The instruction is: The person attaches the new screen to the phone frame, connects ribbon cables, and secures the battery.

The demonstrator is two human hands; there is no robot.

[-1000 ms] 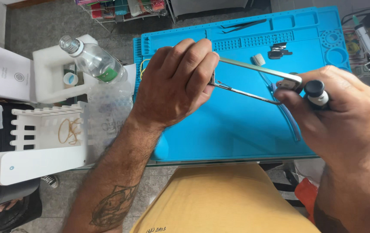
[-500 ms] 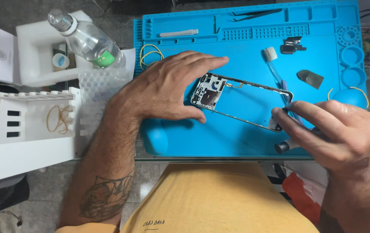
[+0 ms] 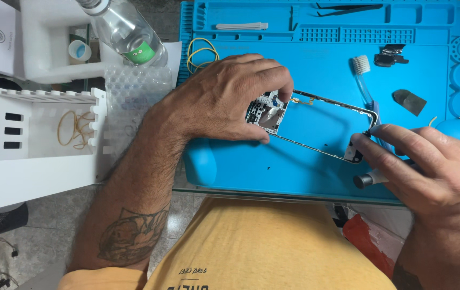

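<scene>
Phone frame [image 3: 316, 126] lies on blue mat [image 3: 316, 70], long axis running upper-left to lower-right. L hand [image 3: 230, 102] curled over its upper-left end, fingers pinching the board end. R hand [image 3: 434, 166] closed on lower-right corner, also gripping a dark-handled tool [image 3: 367, 179]. Both hands touching; frame spans between them. Toothbrush [image 3: 363, 75] just beyond, tweezers [image 3: 348, 8] far edge.

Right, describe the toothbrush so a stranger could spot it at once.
Start at the blue work mat and go to its right half. The toothbrush lies there just beyond the phone frame, bristles pointing away. It alone has a white bristle head on a clear bluish handle.
</scene>
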